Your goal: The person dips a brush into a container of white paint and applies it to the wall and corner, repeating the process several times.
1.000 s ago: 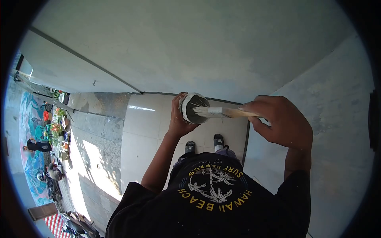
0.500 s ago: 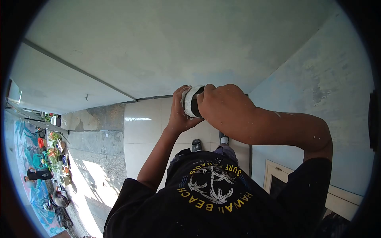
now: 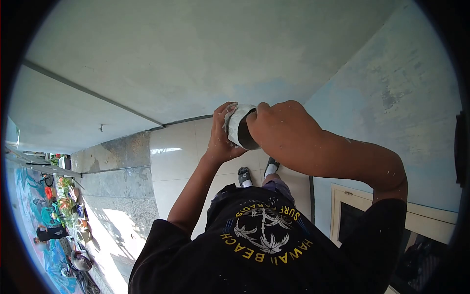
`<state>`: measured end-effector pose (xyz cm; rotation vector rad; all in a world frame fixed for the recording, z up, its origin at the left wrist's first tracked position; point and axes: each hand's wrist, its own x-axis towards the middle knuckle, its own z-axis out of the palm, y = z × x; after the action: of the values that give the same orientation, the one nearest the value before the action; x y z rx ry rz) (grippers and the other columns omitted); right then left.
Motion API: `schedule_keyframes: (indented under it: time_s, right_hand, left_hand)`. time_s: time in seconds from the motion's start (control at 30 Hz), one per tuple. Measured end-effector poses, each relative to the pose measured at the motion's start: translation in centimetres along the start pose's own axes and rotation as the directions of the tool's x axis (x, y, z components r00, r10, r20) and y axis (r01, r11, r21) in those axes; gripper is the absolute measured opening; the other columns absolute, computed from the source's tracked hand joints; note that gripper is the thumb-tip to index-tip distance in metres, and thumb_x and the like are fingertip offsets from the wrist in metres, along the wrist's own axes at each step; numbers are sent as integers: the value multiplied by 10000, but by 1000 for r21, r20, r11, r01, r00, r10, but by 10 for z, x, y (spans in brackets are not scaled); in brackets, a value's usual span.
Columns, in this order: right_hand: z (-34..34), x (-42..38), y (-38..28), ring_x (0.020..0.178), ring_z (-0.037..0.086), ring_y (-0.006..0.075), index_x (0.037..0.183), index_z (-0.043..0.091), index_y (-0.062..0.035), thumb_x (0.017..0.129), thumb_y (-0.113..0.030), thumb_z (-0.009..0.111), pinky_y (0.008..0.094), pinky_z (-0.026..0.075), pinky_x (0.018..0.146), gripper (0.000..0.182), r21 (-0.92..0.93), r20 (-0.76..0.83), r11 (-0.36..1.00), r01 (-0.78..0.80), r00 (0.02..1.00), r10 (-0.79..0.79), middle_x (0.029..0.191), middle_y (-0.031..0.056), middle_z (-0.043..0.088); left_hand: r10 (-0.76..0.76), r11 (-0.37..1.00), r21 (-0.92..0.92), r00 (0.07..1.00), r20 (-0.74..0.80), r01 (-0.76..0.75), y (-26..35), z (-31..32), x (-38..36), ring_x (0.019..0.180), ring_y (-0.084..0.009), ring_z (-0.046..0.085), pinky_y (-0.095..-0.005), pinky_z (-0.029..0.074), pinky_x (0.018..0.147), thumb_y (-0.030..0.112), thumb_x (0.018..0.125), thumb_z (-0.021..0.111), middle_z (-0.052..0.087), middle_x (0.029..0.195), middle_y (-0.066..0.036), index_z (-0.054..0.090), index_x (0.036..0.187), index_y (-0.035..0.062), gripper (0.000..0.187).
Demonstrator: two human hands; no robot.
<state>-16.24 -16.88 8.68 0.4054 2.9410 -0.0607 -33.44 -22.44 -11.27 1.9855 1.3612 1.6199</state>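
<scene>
In front of my chest, my left hand (image 3: 221,134) is wrapped around a round bowl (image 3: 236,122), its white outer side turned up and its dark hollow facing right. White paste-like smears cling to the fingers of this hand and to the bowl's edge. My right hand (image 3: 281,128) is closed at the dark opening, knuckles up, with its fingertips hidden there. Whatever it grips, if anything, I cannot make out. Small white specks dot my right forearm.
A grey-green wall (image 3: 196,54) stands close ahead, meeting a patchy pale blue wall (image 3: 391,98) on the right. Pale floor tiles (image 3: 176,166) lie below. A wooden-framed window (image 3: 352,215) is at lower right. Far left are potted plants (image 3: 66,191) and a person (image 3: 51,232).
The bowl has tilted, so more of its white side and dark hollow shows. My right hand has shifted slightly right. The whole view has turned a little.
</scene>
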Motion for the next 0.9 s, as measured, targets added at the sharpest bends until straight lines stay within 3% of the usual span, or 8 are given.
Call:
schedule_keyframes:
  time_s: [0.07,0.17,0.3,0.37,0.5,0.57,0.8,0.9]
  right_hand:
    - [-3,7,-7,620,654,252,806,629,28,749,-57,610,342,521,600,104,9,160,1000,-20,987,18,693,134,613]
    - [-12,10,-6,631,658,248,814,639,20,747,-57,613,336,521,597,105,135,228,991,-22,974,-9,703,135,621]
    - [-16,1,0,636,660,254,816,643,17,754,-63,613,350,523,596,105,169,187,981,-98,980,65,693,138,628]
    - [-10,-6,-2,640,661,262,815,644,13,763,-72,603,363,522,610,108,113,42,991,-72,997,67,679,140,630]
    - [-3,-2,-12,645,659,268,822,649,0,768,-90,589,367,519,632,120,-4,96,999,-52,994,52,675,139,630]
    - [-4,-1,-11,645,656,271,831,654,-12,766,-109,581,374,521,637,138,122,173,987,-101,982,79,688,139,633]
    - [-23,-21,-2,644,655,280,833,661,-7,764,-126,579,387,520,641,160,235,82,947,-217,976,203,674,149,635]
    - [-9,-21,-10,640,653,282,829,663,-9,761,-127,579,387,518,638,160,74,-3,979,-188,982,189,668,152,637]
  left_hand:
    - [4,1000,0,1000,16,-4,0,0,-2,1230,-403,426,-480,411,972,280,540,891,390,1320,-240,304,1359,84,1026]
    - [3,1000,30,999,43,-5,2,-2,-6,1227,-399,434,-485,409,971,280,557,880,386,1325,-230,279,1372,83,1032]
    - [6,1000,20,1000,30,-7,5,-2,-11,1230,-394,440,-498,410,972,279,572,875,383,1327,-225,252,1386,86,1043]
    - [7,1000,8,1000,23,-7,9,-3,-12,1230,-393,439,-498,411,972,281,570,878,382,1327,-227,251,1386,92,1047]
    - [37,997,62,997,72,-42,12,-5,-7,1236,-387,436,-487,405,983,277,564,884,382,1327,-225,248,1386,98,1054]
    - [15,997,73,996,87,-21,15,-5,-9,1237,-386,435,-483,403,987,275,562,885,382,1326,-223,246,1386,97,1057]
    - [5,1000,19,998,56,-6,23,-4,-12,1243,-366,435,-466,401,992,272,557,891,379,1341,-212,243,1391,94,1071]
    - [15,1000,18,998,65,-16,31,-6,-7,1245,-380,426,-469,411,984,287,557,889,381,1338,-220,279,1380,95,1042]
